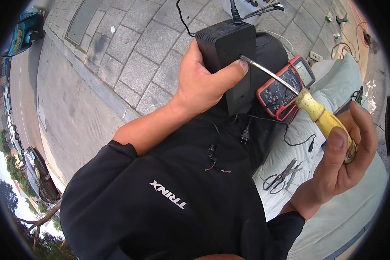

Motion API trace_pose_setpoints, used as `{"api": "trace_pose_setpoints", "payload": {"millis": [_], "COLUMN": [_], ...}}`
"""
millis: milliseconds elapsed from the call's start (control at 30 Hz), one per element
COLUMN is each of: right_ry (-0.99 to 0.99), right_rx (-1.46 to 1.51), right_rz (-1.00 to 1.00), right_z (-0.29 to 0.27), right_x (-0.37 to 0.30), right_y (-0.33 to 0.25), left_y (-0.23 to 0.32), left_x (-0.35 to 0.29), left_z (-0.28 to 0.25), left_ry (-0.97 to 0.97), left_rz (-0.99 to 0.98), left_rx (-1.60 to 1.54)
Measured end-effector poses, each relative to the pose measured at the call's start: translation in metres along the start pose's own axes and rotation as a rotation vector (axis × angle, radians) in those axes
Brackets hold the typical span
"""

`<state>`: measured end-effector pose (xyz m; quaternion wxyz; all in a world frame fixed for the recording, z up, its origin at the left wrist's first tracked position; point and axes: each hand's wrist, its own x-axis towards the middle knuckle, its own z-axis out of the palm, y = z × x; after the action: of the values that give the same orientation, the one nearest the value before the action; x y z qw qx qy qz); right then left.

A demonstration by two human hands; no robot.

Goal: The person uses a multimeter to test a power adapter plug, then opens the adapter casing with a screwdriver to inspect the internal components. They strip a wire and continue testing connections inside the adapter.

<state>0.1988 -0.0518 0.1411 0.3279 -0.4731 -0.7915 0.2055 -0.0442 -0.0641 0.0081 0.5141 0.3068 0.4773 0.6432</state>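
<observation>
My left hand is wrapped round a black box-shaped power adapter, tilted above my lap, with a cable leaving its top end. In my right hand is a screwdriver with a worn yellow handle and a long metal shaft. Its tip meets a small hole in the adapter's face, right beside my left thumb. How deep the tip sits cannot be seen. Below the adapter, a black plug with two prongs and a cable end with bare wires lie against my dark clothes.
A red and grey multimeter with red leads lies right of my leg. Scissors rest on the pale cushion. Tools and cords lie on the paving at the upper right. Paved ground and a road with parked cars stretch to the left.
</observation>
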Motion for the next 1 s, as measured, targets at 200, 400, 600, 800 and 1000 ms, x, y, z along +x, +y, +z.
{"api": "trace_pose_setpoints", "payload": {"millis": [200,400,600,800,1000], "right_ry": [-0.066,0.089,0.131,0.209,0.186], "right_rx": [0.077,0.087,0.024,0.091,0.131], "right_rz": [0.024,0.111,0.259,-0.028,0.225], "right_z": [-0.001,0.006,-0.005,0.026,0.010], "right_x": [0.000,-0.006,-0.010,0.007,-0.002], "right_y": [-0.004,-0.006,-0.004,-0.003,0.009], "left_y": [-0.001,-0.008,-0.005,-0.010,-0.010], "left_x": [-0.003,-0.002,-0.004,-0.003,-0.003], "left_z": [-0.001,-0.004,0.002,0.000,0.001], "left_ry": [0.025,0.020,0.028,0.016,0.039], "left_rz": [-0.020,0.022,0.004,-0.004,-0.043], "left_rx": [0.003,0.016,-0.032,-0.031,0.004]}}
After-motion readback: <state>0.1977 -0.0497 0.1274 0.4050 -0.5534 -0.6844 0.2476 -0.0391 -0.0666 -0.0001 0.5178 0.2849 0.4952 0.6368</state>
